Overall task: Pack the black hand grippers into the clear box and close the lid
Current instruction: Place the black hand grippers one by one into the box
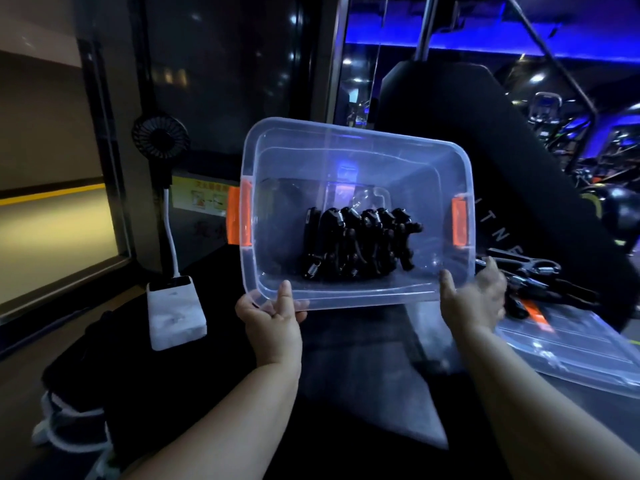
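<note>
Both forearms reach in from the bottom edge, and both hands are on the job. Left hand [273,315] grips the near-left corner of the clear box [346,147], thumb hooked over the rim, fingers tucked underneath. Right hand [474,299] pinches the near-right corner, thumb on the rim, fingers fairly straight along the outer wall. That box is up off the surface and tipped so its open mouth faces the camera, orange latches [242,216] hanging loose at either end.

Inside, a row of black hand grippers [360,244] sits bunched against the bottom. So packing looks partway done: loose hand grippers [540,282] are waiting just beyond the right hand, near the far end of the lid [571,348], which lies flat at the right.

Next call, I'd say: set the box down level, free a hand, and load the stragglers before the lid goes on.

Dim light makes it tough. I can't count the grippers in either bunch, can't tell whether the loose ones rest on the lid or beside it, and the lid runs out of frame. Left of the box stand a small fan [161,136] and a white power bank [175,311].
</note>
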